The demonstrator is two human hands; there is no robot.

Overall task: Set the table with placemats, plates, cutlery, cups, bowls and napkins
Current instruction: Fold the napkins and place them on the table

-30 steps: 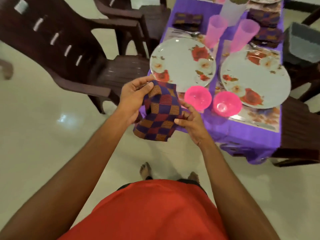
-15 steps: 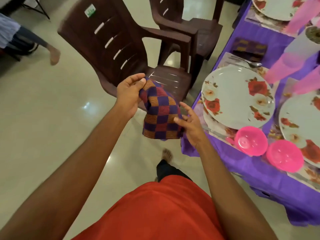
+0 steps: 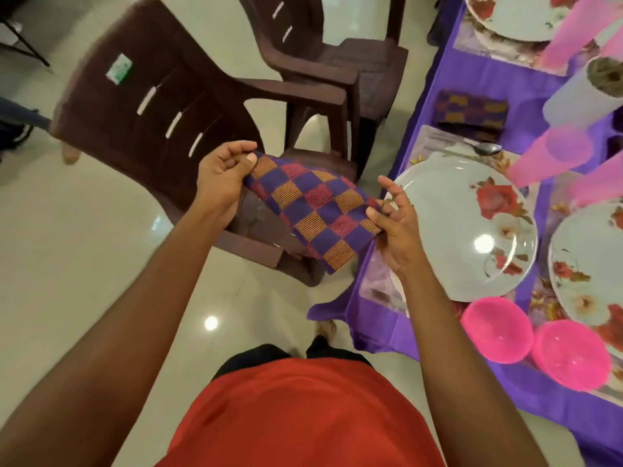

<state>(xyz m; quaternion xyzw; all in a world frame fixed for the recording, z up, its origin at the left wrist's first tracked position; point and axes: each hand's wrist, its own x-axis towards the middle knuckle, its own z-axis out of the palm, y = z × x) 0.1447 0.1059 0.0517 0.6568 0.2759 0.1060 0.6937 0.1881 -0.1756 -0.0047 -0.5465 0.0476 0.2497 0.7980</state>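
Checked purple, red and orange cloth, the napkin (image 3: 313,210), hangs stretched between both hands: the left hand (image 3: 220,178) pinches its top corner with curled fingers, and the right hand (image 3: 396,230) nips the lower edge between thumb and fingers, the rest spread loose. It is held over a brown chair (image 3: 161,106), just beside the purple-covered desk (image 3: 499,75), where a flowered plate (image 3: 468,230) and two pink bowls (image 3: 497,328) stand.
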